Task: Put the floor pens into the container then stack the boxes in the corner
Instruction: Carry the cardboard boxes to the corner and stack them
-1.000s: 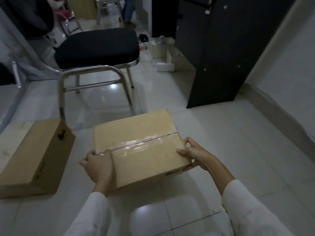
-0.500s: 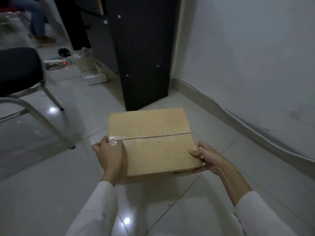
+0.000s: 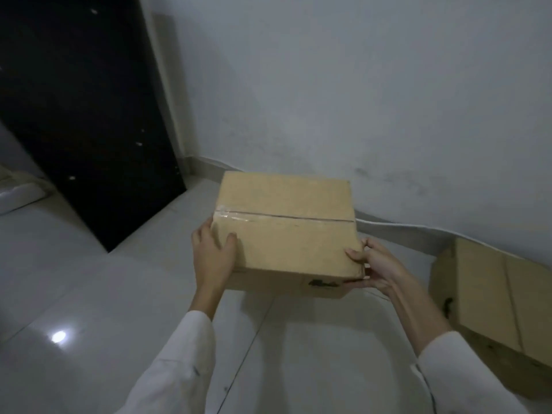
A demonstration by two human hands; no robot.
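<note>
While both hands grip it, the tan cardboard box (image 3: 283, 225) shows a taped seam.

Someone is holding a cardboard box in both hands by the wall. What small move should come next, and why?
Probably swing the box right, toward the second box by the wall. The left hand and right hand grip its sides, it looks clear of the floor, and stacking needs the two together.
</note>
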